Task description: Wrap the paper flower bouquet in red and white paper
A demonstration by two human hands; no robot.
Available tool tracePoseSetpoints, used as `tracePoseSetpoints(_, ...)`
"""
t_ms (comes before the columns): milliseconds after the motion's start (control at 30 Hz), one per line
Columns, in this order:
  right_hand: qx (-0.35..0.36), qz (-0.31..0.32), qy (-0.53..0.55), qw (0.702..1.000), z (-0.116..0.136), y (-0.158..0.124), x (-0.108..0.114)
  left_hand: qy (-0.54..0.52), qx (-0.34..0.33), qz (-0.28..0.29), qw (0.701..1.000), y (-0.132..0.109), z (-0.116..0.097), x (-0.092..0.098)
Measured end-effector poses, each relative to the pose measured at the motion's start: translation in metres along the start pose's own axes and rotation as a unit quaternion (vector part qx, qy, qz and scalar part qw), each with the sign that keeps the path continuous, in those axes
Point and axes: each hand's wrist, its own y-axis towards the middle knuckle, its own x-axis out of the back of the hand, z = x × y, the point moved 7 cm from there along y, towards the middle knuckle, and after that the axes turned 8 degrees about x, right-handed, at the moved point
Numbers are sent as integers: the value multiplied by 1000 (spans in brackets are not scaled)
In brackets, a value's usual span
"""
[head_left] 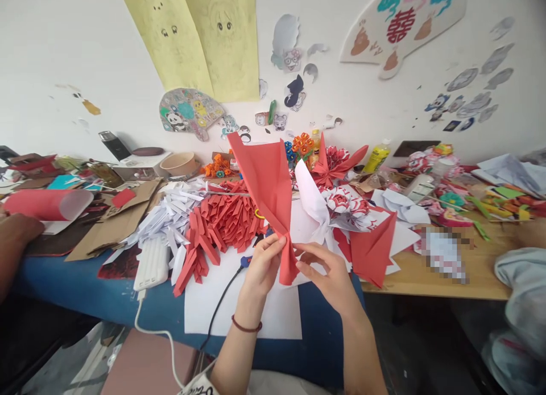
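A folded sheet of red paper (273, 184) stands upright in front of me, fanning out at the top and gathered narrow near its bottom. My left hand (265, 258) is closed on the gathered part, thumb and fingers pinching it. At the right side of the same gather, my right hand (322, 272) has bent fingertips on the paper's edge. Just right of it are a white folded paper piece (313, 198), red-and-white paper flowers (345, 201) and another red paper fan (373, 250). A white sheet (243, 309) lies below my hands.
Piles of red paper strips (226, 215) and white paper strips (170, 207) lie left of my hands. A white power bank (151, 264) with a cable sits at the table's front edge. At far left another person's hand (21, 230) is beside a red paper roll (49, 204).
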Motion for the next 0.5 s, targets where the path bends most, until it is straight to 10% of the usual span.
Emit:
tracePoseSetpoints(233, -49, -10, 11, 999, -4, 6, -2, -40, 34, 43, 998, 18, -6, -3)
tracePoseSetpoints(500, -154, 13, 257, 954, -38, 20, -20, 24, 31, 64, 997, 36, -13, 0)
